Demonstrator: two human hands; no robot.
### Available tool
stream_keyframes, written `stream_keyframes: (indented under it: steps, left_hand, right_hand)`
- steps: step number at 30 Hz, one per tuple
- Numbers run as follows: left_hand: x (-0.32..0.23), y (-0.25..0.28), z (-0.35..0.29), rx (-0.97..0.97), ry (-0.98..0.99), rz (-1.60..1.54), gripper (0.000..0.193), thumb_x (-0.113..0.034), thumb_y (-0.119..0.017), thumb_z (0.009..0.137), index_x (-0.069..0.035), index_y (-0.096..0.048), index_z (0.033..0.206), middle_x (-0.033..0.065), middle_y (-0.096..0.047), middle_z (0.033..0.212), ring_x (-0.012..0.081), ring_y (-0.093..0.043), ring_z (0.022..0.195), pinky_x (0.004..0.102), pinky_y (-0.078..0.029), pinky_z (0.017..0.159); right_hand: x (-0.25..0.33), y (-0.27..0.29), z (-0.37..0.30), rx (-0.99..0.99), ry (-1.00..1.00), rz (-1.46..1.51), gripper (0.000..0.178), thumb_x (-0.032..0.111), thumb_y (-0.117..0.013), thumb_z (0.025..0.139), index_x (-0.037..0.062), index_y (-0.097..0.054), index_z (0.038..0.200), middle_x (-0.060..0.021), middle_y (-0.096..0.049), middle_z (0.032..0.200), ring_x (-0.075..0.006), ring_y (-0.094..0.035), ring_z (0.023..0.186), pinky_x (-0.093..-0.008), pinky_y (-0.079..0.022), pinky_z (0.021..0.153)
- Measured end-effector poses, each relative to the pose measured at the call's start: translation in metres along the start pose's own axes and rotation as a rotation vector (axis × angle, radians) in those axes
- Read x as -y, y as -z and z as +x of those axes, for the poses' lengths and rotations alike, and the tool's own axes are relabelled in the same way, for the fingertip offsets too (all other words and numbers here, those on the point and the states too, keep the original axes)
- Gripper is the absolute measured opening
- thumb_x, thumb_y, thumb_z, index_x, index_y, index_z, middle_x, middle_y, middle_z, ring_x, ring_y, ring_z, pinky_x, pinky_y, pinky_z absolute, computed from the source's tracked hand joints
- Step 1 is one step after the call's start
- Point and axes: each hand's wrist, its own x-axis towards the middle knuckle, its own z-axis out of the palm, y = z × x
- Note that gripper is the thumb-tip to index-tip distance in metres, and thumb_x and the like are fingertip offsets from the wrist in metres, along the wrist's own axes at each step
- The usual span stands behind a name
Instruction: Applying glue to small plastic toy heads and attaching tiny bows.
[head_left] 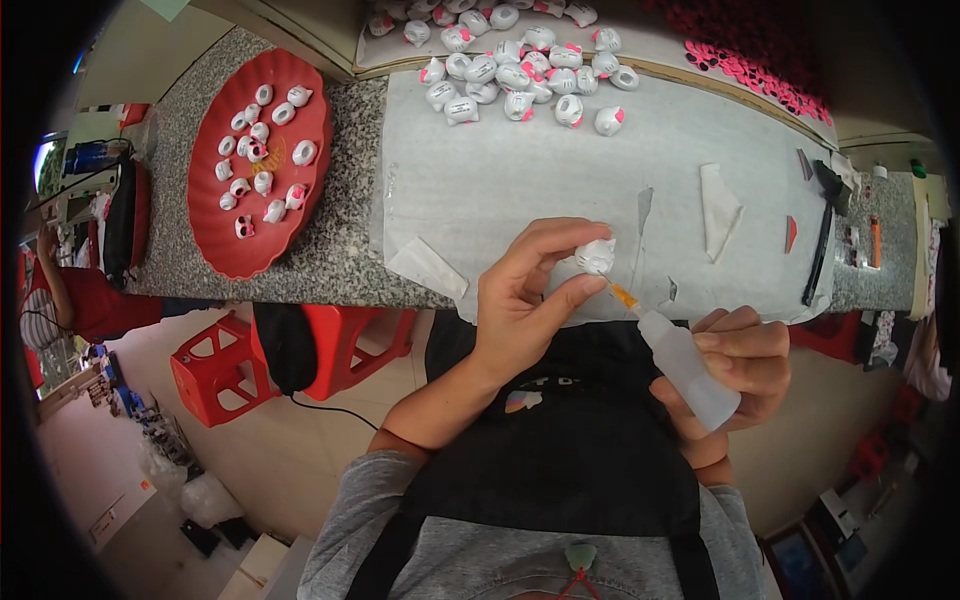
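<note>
Between thumb and fingers, my left hand [530,290] pinches a small white cat-head figure [596,257] just above the front edge of the table. My right hand [745,365] is wrapped round a translucent squeeze bottle [688,368]. The bottle tilts up to the left, and its orange needle tip [625,296] points at the underside of the figure. Whether the needle touches the figure is too small to tell. Several similar white heads [520,75], some with pink bows, lie in a pile at the far side of the white sheet [520,190].
A red scalloped tray [210,200] with several white heads stands on the granite counter [350,180] at left. Pink pieces [750,80] lie on the back shelf. Paper scraps [718,210] and a black tool [820,240] lie at right. Red stools [215,370] stand below.
</note>
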Motion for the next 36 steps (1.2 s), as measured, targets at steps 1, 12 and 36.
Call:
stream_keyframes:
  steps: [1, 12, 36]
  left_hand:
    - [0.0, 0.0, 0.0, 0.002, 0.002, -0.002, 0.033, 0.005, -0.053, 0.07, 0.003, -0.045, 0.102, 0.0148, -0.047, 0.101, 0.0179, -0.047, 0.093, 0.0277, -0.038, 0.079]
    - [-0.002, -0.001, 0.005, -0.048, 0.237, -0.282, 0.036, -0.002, -0.055, 0.071, 0.001, -0.042, 0.104, 0.0158, -0.051, 0.098, 0.0189, -0.052, 0.087, 0.0289, -0.041, 0.077]
    - [-0.005, 0.019, 0.013, -0.183, 0.105, -0.262, 0.033, 0.004, -0.051, 0.071, 0.001, -0.043, 0.102, 0.0143, -0.051, 0.097, 0.0197, -0.051, 0.087, 0.0322, -0.041, 0.078]
  right_hand:
    - [0.0, 0.0, 0.001, -0.001, -0.001, -0.002, 0.039, 0.017, -0.073, 0.058, 0.0072, -0.041, 0.08, -0.0051, -0.043, 0.075, -0.0117, -0.041, 0.055, -0.0211, -0.037, 0.046]
    - [-0.005, 0.003, 0.004, -0.039, -0.022, -0.073, 0.041, 0.017, -0.074, 0.056, 0.0066, -0.041, 0.078, -0.0055, -0.043, 0.073, -0.0113, -0.042, 0.055, -0.0217, -0.038, 0.05]
    - [-0.155, 0.032, 0.121, 0.052, -0.254, -0.842, 0.019, 0.014, -0.059, 0.068, 0.0016, -0.054, 0.082, -0.0133, -0.055, 0.077, -0.0258, -0.053, 0.072, -0.0305, -0.039, 0.063]
